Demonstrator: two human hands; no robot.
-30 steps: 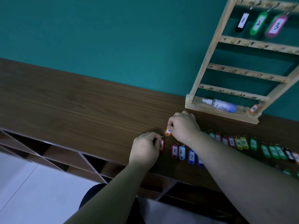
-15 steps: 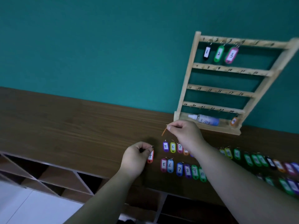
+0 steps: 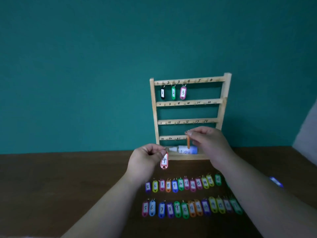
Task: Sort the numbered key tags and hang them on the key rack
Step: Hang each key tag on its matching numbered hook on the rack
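Note:
A wooden key rack (image 3: 223, 103) leans on the teal wall, its top rail holding tags 1, 2 and 3 (image 3: 182, 92). My left hand (image 3: 145, 160) pinches the ring of a red tag numbered 4 (image 3: 164, 160), which dangles in front of the rack's base. My right hand (image 3: 209, 143) pinches an orange tag (image 3: 188, 141) by its top, seen edge-on before the lowest rail. Two rows of coloured numbered tags (image 3: 180, 184) lie on the brown table below both hands; the nearer row (image 3: 185, 209) begins with 5.
A small white bottle (image 3: 187, 149) lies in the rack's bottom tray. A blue object (image 3: 276, 182) sits on the table (image 3: 68, 186) to the right of my right forearm. A pale surface shows at the far right edge.
Both hands lifted off the table with their tags and rose toward the rack. The view swung up so the rack now faces me squarely.

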